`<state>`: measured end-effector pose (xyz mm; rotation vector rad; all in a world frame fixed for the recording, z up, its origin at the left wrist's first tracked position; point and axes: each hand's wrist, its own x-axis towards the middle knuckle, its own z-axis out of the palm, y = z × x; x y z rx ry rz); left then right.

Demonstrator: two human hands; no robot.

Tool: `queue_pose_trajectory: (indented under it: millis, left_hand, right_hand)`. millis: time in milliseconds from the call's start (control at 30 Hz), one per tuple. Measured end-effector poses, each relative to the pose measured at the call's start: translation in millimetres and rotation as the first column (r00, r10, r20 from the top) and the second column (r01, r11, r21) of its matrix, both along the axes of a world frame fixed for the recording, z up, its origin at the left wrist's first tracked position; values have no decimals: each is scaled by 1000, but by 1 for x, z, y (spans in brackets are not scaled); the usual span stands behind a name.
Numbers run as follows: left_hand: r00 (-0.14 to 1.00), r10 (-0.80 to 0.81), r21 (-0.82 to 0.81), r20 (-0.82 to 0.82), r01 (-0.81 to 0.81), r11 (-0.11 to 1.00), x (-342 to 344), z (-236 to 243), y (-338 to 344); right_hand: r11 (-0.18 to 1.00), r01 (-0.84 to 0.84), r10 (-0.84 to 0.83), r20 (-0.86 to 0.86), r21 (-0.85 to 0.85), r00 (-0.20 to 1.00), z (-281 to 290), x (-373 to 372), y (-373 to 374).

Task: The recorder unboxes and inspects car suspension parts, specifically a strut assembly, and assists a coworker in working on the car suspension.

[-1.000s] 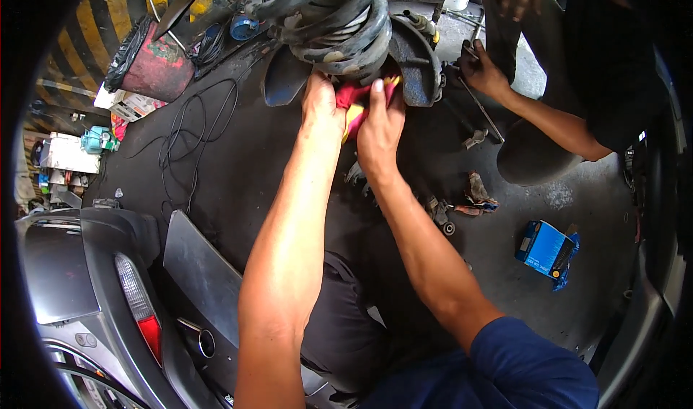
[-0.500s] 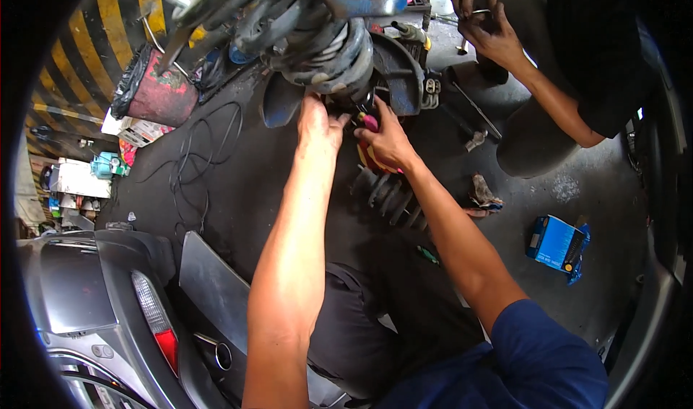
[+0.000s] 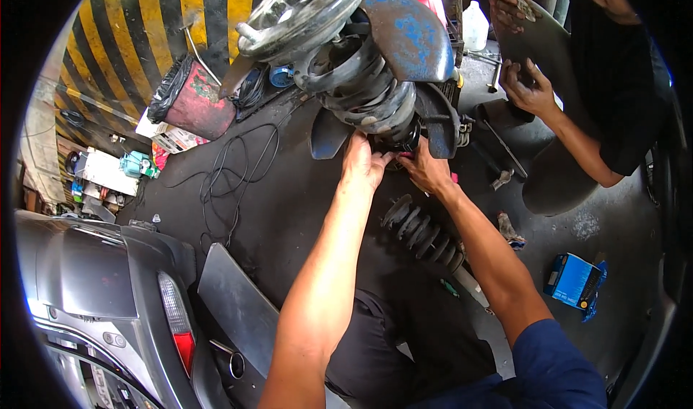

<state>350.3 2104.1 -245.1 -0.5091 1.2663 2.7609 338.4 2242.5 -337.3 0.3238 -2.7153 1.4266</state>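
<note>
A grimy coil spring strut stands clamped in a blue spring compressor in front of me. My left hand grips the underside of the strut's lower coil. My right hand presses next to it at the base of the strut, where a scrap of red rag shows. A second black strut with a ribbed boot lies on the floor below my right forearm.
A person in black sits at the right, one hand on a dark part. A blue box lies on the floor at right. A grey car's rear, black cable, a red bin and loose tools surround me.
My view has dropped and closed in on the strut. Both hands slid lower under the spring, and the red rag is now mostly hidden. The other person's hand moved onto the dark part.
</note>
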Motion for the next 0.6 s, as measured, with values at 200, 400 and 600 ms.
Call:
queue_pose_trajectory:
  millis: [200,400,600]
  left_hand:
    - [995,-96,2,-29,96,995,-6,0,-2]
    - [990,-136,-32,-28,136,990,-9,12,6]
    - [987,-157,-67,-26,155,986,-8,13,-3]
  right_hand:
    - [986,135,-84,-420,94,903,-13,-4,4]
    - [991,109,-81,-311,72,947,-4,-14,14]
    - [998,52,-42,-221,36,974,6,-4,11]
